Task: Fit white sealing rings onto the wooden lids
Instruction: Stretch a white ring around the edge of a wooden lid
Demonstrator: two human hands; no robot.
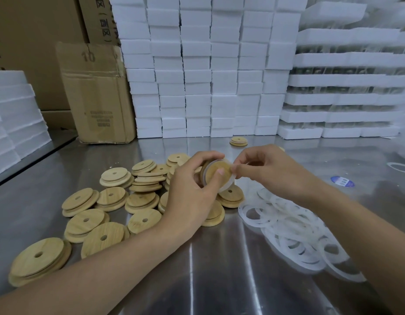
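My left hand (192,185) grips a round wooden lid (216,172) above the table, thumb pressed on its face. A white sealing ring (228,183) sits partly around that lid's rim. My right hand (265,171) pinches the ring at the lid's right edge. Several loose wooden lids (115,198), each with a small hole, lie scattered on the left of the steel table (197,280). A heap of white sealing rings (294,228) lies at the right, under my right forearm.
One lid (238,141) lies alone farther back. Stacked white foam blocks (208,76) wall off the rear, foam trays (342,98) at the right, a cardboard box (94,92) at the left. A blue sticker (342,181) and a single ring (400,167) lie at the far right.
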